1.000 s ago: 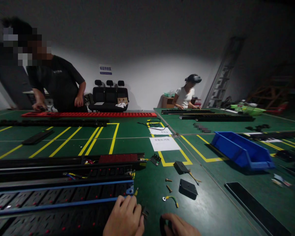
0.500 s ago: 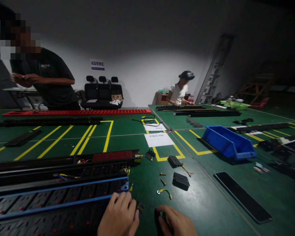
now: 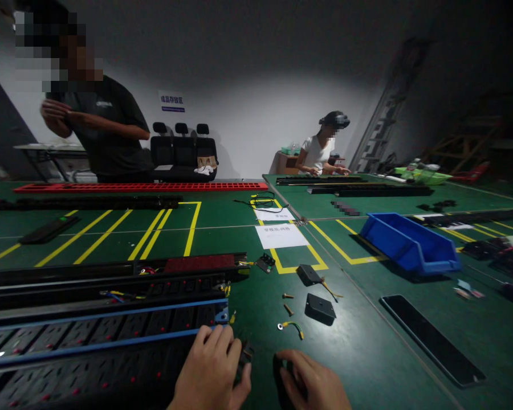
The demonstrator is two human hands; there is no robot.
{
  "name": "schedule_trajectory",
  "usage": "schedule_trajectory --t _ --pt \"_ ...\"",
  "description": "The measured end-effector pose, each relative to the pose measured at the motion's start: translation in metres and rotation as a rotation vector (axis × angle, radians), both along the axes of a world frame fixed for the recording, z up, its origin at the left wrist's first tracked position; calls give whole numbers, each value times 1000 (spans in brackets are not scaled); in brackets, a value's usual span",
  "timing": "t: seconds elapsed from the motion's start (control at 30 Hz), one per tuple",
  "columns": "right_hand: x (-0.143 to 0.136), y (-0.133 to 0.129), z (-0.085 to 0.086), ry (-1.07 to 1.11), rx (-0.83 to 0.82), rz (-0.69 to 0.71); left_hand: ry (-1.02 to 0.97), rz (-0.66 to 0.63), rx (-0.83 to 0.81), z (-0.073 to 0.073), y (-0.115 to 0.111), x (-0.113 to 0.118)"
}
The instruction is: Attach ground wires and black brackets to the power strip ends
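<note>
My left hand (image 3: 214, 367) is closed over the right end of the nearest black power strip (image 3: 123, 370). A small dark fitting (image 3: 248, 350) sticks out past its fingers; its kind is hard to make out. Just to the right, my right hand (image 3: 312, 378) is curled low above the table, and a dark shape beside its fingers is too dim to identify. Ahead lie a yellow-green wire with a ring terminal (image 3: 291, 327), two screws (image 3: 288, 309) and black end pieces (image 3: 320, 308). Behind the nearest strip is a blue-edged power strip (image 3: 106, 330).
A blue bin (image 3: 410, 245) and a phone (image 3: 431, 340) lie to the right on the green table (image 3: 359, 353). Further back are paper labels (image 3: 282, 236), a long red rail (image 3: 141, 187) and black rails (image 3: 371, 191). Two people stand across the table.
The view has shifted slightly, moving the scene a little right and up. My left thumb has moved out from the fingers, and the dark fitting shows more. My right hand stays curled.
</note>
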State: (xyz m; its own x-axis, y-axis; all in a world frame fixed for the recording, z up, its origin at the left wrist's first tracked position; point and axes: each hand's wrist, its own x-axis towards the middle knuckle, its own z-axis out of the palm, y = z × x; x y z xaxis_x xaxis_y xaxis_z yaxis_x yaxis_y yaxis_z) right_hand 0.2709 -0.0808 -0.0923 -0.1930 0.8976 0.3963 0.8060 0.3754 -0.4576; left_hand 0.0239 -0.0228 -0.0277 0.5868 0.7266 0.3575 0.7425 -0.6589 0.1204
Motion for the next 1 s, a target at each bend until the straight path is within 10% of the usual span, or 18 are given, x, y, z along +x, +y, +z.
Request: schedule_trajectory --t 1.0 --pt "-4 -2 8 7 -106 -25 1 -8 71 -8 2 -3"
